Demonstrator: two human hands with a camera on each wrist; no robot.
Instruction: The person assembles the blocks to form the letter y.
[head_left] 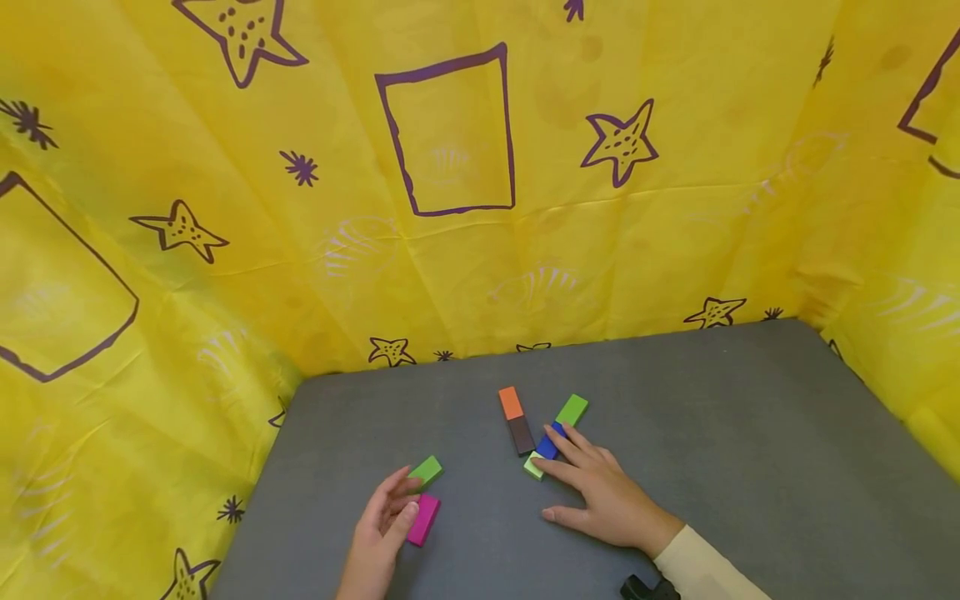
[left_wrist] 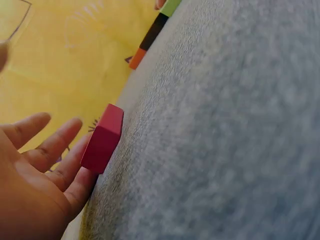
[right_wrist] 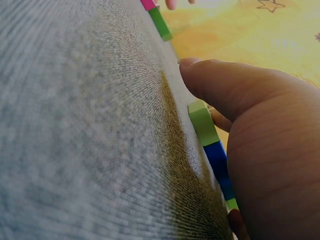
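My left hand (head_left: 381, 521), fingers loosely bent, lies beside a magenta block (head_left: 425, 522) and a green block (head_left: 428, 471). The left wrist view shows its fingers extended alongside the magenta block (left_wrist: 104, 140), with the palm empty. My right hand (head_left: 606, 497) spreads its fingers over a slanted row: a light green block (head_left: 532, 467), a blue block (head_left: 548, 448) and a green block (head_left: 573, 409). Its fingertips overlap the blue and light green blocks, and its thumb (right_wrist: 225, 82) points away from the row. Part of the blue block is hidden under the fingers.
An orange block (head_left: 510, 403) and a dark brown block (head_left: 521, 436) stand end to end, left of the slanted row. All blocks lie on a grey table (head_left: 675, 392). Yellow patterned cloth (head_left: 540, 250) rises behind the table and along its sides.
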